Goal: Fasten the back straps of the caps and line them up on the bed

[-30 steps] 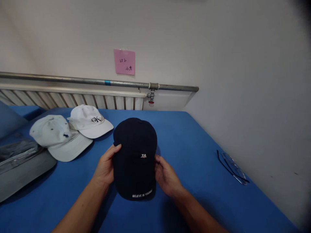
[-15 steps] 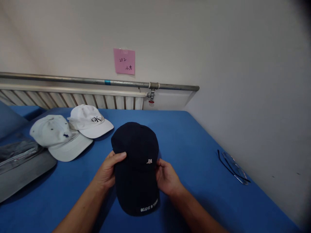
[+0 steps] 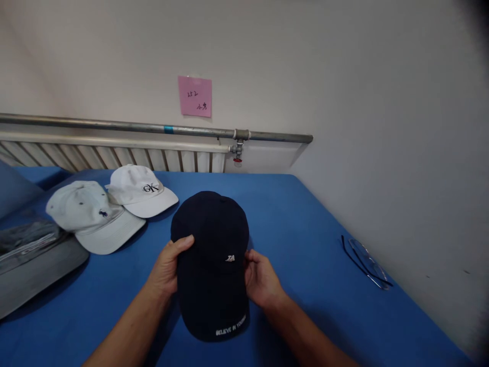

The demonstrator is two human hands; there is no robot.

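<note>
Dark cap [image 3: 211, 270] near centre, over the blue surface [image 3: 282, 214], right of the white cap [image 3: 139, 186]; left hand [image 3: 167, 266] clasps its left edge, thumb on top, and right hand [image 3: 263, 279] pinches the right edge, some fingers hidden. Likely light, not slippery or fragile, crown [image 3: 210, 216] soft, brim [image 3: 212, 313] stiffer; best held at both sides where crown meets brim.

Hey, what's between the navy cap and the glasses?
The right hand, at the edge of the navy cap, then bare blue surface up to the glasses; head view.

The blue surface [image 3: 290, 214] bears three caps [image 3: 86, 211] (one grey) and eyeglasses [image 3: 368, 273].
</note>
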